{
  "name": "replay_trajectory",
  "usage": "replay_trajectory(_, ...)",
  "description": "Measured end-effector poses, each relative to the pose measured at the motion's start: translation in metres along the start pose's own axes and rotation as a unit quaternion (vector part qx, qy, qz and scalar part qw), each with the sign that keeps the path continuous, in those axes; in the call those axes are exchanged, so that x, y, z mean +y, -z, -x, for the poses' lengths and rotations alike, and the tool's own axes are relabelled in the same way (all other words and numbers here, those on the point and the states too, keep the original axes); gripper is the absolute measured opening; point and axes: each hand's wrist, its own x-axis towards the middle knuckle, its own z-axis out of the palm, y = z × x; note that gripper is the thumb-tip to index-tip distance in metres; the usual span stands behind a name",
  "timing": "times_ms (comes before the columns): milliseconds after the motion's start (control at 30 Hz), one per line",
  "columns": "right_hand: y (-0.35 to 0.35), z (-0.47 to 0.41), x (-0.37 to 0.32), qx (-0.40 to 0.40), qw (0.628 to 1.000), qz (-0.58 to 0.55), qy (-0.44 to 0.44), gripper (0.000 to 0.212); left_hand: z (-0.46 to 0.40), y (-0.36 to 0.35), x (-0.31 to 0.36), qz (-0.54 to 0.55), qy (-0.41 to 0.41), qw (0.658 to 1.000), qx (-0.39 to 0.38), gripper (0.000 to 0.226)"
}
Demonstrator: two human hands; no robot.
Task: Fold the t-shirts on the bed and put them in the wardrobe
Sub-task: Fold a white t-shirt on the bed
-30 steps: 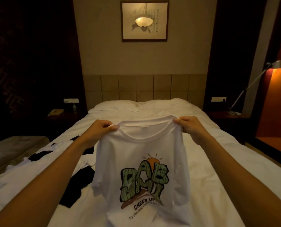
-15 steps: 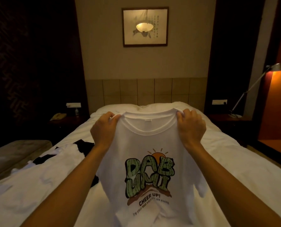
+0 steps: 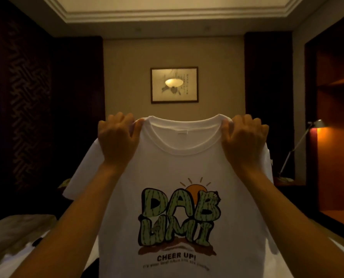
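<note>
- Dim hotel-style bedroom: a framed picture [image 3: 174, 84] hangs on the far wall, a desk lamp [image 3: 315, 125] glows at the right, and only a pale strip of the bed [image 3: 16, 255] shows at lower left.
- Held up well clear of the bed, the white t-shirt [image 3: 177, 217] hangs in front of the camera, printed side towards the person, collar at the top and body dropping out of view at the bottom.
- Left hand [image 3: 117, 141]: grip closed, fingers curled over the left shoulder seam just beside the collar.
- Right hand [image 3: 244, 139]: grip closed the same way on the right shoulder seam, level with the other.
- The step in hand looks like shaking the shirt out straight before laying it down to fold.
- To do it well: keep both shoulders level and taut so the cloth hangs without twist, check the sleeves fall free, then lower it flat onto the bed, probably print-side down, and smooth out creases first.
- No wardrobe can be made out for certain; the lit shelves [image 3: 337, 83] at right may be it.
</note>
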Motion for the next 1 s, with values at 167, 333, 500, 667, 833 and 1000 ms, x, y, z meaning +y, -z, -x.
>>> replay_trajectory(167,0.019,-0.028,-0.006,0.039,0.999,-0.011,0.015,0.046,-0.026,0.02,0.004,-0.025,-0.026,0.998,0.058,0.044)
replay_trajectory(333,0.011,-0.029,-0.007,0.051,0.999,-0.016,0.007,0.046,-0.025,0.017,-0.002,-0.035,-0.046,0.997,0.057,0.04)
replay_trajectory(500,-0.029,0.01,0.0,0.017,1.0,0.007,0.009,0.047,0.015,-0.015,-0.018,-0.043,-0.043,0.998,0.006,0.039)
replay_trajectory(667,-0.087,0.076,0.016,-0.065,0.997,0.03,0.012,0.048,0.084,-0.069,-0.037,-0.037,-0.038,0.996,-0.069,0.037)
replay_trajectory(833,-0.15,0.165,0.036,-0.172,0.984,0.042,0.014,0.038,0.179,-0.132,-0.055,-0.021,-0.023,0.989,-0.143,0.038)
replay_trajectory(1000,-0.218,0.272,0.06,-0.274,0.96,0.058,0.013,0.037,0.296,-0.196,-0.073,-0.015,0.003,0.971,-0.239,0.039)
